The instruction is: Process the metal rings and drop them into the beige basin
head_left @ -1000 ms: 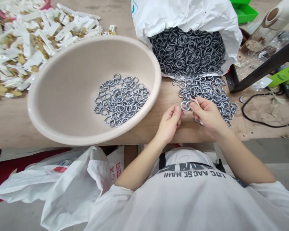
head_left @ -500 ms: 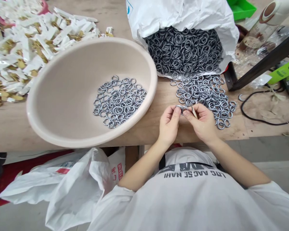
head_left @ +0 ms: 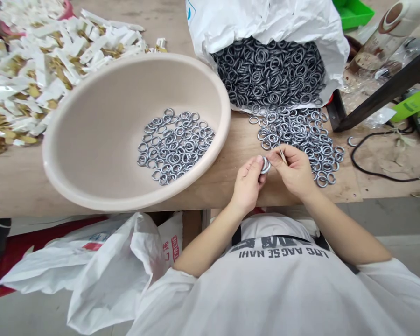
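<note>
My left hand (head_left: 248,184) is closed in a pinch on grey rings (head_left: 265,165), which look like more than one lying together. Close beside it, my right hand (head_left: 294,170) has its thumb and fingertips at the edge of those rings. A thin, pale, pointed tool (head_left: 283,156) sticks up between its fingers; its exact kind does not show. Behind my hands lies a loose heap of grey rings (head_left: 294,130) on the wooden table (head_left: 231,186). To the left stands a large beige basin (head_left: 91,140) with a pile of the same rings (head_left: 177,147) inside.
A white sack (head_left: 266,18) spills dark rings (head_left: 273,70) onto the table. White and tan plastic pieces (head_left: 38,70) are heaped at far left. On the right are a dark metal bar (head_left: 388,88), a black cable (head_left: 371,172) and a green tray (head_left: 353,13).
The rings have turned to face upward in my left hand. My right fingertips have drawn slightly back from them, and the thin tool stands at a different angle.
</note>
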`<state>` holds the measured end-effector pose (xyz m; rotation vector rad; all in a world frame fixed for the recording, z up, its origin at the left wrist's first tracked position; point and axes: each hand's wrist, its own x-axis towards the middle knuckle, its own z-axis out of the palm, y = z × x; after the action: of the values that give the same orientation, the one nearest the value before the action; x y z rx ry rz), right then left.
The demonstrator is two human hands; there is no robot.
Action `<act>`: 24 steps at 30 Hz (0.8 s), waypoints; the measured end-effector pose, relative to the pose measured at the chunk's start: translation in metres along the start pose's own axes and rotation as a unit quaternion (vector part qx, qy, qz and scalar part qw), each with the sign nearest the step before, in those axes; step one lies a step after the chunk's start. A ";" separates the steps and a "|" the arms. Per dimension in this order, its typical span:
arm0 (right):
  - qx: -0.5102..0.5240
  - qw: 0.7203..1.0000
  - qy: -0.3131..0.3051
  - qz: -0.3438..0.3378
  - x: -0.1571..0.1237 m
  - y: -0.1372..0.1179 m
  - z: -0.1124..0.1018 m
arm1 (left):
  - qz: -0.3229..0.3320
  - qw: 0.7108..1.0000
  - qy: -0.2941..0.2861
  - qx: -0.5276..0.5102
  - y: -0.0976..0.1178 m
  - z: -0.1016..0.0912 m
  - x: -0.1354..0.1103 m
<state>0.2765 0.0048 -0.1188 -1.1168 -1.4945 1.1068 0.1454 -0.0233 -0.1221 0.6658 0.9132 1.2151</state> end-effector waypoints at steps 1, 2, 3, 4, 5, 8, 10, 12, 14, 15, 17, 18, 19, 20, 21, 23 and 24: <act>0.007 1.000 0.002 0.004 0.000 0.001 0.001 | -0.006 1.000 -0.001 -0.002 -0.001 0.001 0.000; 0.016 1.000 0.003 0.002 0.000 0.002 0.002 | -0.012 1.000 0.002 -0.009 -0.001 0.001 0.000; 0.025 1.000 0.001 -0.003 -0.001 0.003 0.004 | -0.016 1.000 0.008 -0.018 -0.003 0.002 -0.001; 0.033 0.999 -0.001 -0.007 -0.002 0.003 0.005 | -0.019 0.999 0.016 -0.027 -0.004 0.003 -0.001; 0.039 0.999 -0.002 -0.007 -0.003 0.003 0.006 | -0.018 0.999 0.023 -0.030 -0.006 0.003 -0.001; 0.041 0.999 -0.001 0.021 -0.003 0.001 0.008 | -0.004 0.999 0.029 -0.023 -0.008 0.004 -0.002; 0.028 0.999 0.000 0.030 -0.003 -0.002 0.006 | 0.000 0.999 0.028 -0.029 -0.006 0.005 -0.002; -0.022 1.000 0.002 0.001 -0.004 -0.006 0.002 | -0.013 0.998 0.034 -0.054 -0.003 0.006 -0.002; -0.118 0.992 -0.011 -0.049 -0.008 -0.009 -0.002 | -0.031 0.995 0.044 -0.081 0.000 0.006 -0.002; -0.173 0.982 -0.024 -0.069 -0.011 -0.011 -0.003 | -0.037 0.994 0.050 -0.092 0.001 0.007 -0.002; -0.263 0.959 -0.057 -0.089 -0.016 -0.014 -0.004 | -0.041 0.991 0.072 -0.107 0.002 0.008 -0.002; -0.292 0.949 -0.069 -0.093 -0.019 -0.016 -0.003 | -0.041 0.989 0.085 -0.110 0.002 0.009 -0.002; -0.312 0.942 -0.076 -0.094 -0.021 -0.018 -0.002 | -0.043 0.988 0.097 -0.113 0.002 0.009 -0.002; -0.324 0.938 -0.079 -0.095 -0.023 -0.019 -0.001 | -0.046 0.987 0.106 -0.115 0.001 0.010 -0.002; -0.333 0.935 -0.078 -0.096 -0.023 -0.019 0.000 | -0.047 0.986 0.110 -0.115 0.001 0.011 -0.002; -0.339 0.932 -0.077 -0.101 -0.023 -0.017 0.000 | -0.052 0.987 0.103 -0.113 0.001 0.011 -0.003; -0.335 0.934 -0.081 -0.097 -0.021 -0.014 -0.001 | -0.053 0.988 0.093 -0.113 0.001 0.011 -0.005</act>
<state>0.2786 -0.0177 -0.1081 -1.3037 -2.1519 0.5590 0.1546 -0.0273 -0.1148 0.3222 0.9346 1.2762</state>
